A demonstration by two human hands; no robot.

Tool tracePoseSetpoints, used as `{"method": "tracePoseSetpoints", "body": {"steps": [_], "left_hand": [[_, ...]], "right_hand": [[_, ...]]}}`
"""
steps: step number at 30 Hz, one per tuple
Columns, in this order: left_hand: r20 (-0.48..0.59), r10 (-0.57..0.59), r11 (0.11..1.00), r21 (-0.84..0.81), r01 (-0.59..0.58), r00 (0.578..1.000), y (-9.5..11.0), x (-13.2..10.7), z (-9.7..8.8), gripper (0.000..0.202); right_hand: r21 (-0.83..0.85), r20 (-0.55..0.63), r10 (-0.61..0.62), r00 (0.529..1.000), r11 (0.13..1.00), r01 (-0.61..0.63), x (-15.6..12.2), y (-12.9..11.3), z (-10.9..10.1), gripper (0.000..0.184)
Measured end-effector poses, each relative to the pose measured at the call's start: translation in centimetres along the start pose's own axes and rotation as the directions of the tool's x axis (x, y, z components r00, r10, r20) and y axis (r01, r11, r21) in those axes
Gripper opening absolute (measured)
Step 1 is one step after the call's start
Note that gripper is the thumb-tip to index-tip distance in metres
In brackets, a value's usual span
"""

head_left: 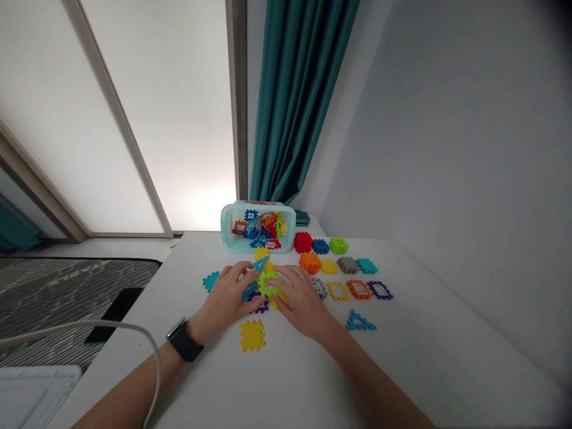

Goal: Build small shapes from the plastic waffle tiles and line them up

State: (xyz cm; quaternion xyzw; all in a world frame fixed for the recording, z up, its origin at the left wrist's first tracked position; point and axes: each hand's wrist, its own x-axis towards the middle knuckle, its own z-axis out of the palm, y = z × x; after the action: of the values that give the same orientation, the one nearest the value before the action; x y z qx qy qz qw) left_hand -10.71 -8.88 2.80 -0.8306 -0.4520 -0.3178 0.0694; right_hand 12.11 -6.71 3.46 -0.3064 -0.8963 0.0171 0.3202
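Observation:
My left hand [230, 292], with a dark watch on the wrist, curls its fingers and thumb around the left side of a small build of interlocking toothed plastic tiles. My right hand [299, 298] grips a lime green interlocking tile [269, 284] on the build's right side. Blue and yellow pieces and a purple frame tile [259, 305] show between the hands; my fingers partly cover how they join. Flat on the table nearer me lies a yellow square tile [252, 335]. Past my left hand's knuckles is a teal tile [210, 281].
Behind the hands stands a pale blue bin [227, 229] of mixed tiles. Rightward on the white table [313, 381] are red [303, 242], lime [338, 245] and orange stacks [310, 263], window-frame tiles [360, 289] and a blue triangle [360, 322]. A pale cable [152, 345] crosses the left foreground.

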Motion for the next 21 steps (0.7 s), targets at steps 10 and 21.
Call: {"method": "tracePoseSetpoints", "body": {"steps": [10, 21], "left_hand": [[0.015, 0.067, 0.997, -0.026, -0.066, 0.998, 1.5, 3.9, 1.7, 0.041], [0.023, 0.097, 0.987, -0.131, -0.094, 0.995, 2.7, 8.2, 5.7, 0.061]], "right_hand": [[-0.037, -0.007, 0.032, 0.999, 0.999, -0.032, -1.4, 2.8, -2.9, 0.036], [-0.087, -0.075, 0.086, 0.993, 0.992, -0.093, -3.4, 7.9, -5.4, 0.03]]}}
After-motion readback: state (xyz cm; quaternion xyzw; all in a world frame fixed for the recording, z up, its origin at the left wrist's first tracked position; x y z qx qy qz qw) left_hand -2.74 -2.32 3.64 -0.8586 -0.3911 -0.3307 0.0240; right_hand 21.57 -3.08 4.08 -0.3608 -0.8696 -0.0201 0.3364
